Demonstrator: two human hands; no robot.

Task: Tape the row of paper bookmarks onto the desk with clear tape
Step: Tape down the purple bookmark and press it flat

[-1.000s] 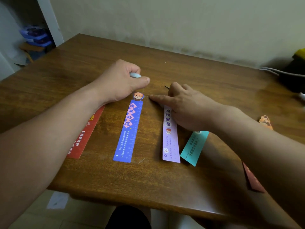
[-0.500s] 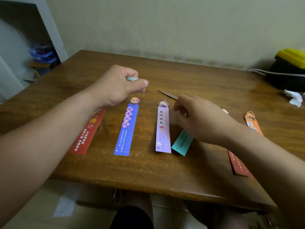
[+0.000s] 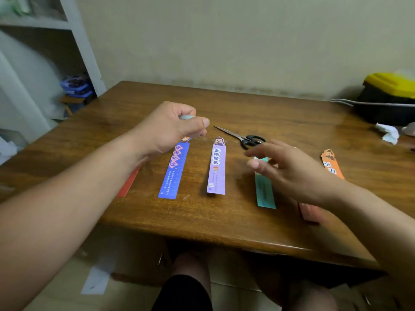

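While your left hand (image 3: 170,129) is curling its fingers (image 3: 177,108) round a small pale thing, likely the tape (image 3: 186,117), your right hand (image 3: 289,169) is hanging open above the green bookmark (image 3: 265,191), holding nothing. A careless grab for the scissors (image 3: 244,138) is risking a bump that slides bookmarks crooked. Six are lying on the counter (image 3: 247,104): the red bookmark (image 3: 130,182), blue bookmark (image 3: 174,171), purple bookmark (image 3: 216,169), green, pink bookmark (image 3: 308,212) and orange bookmark (image 3: 332,164). One pair of scissors is showing.
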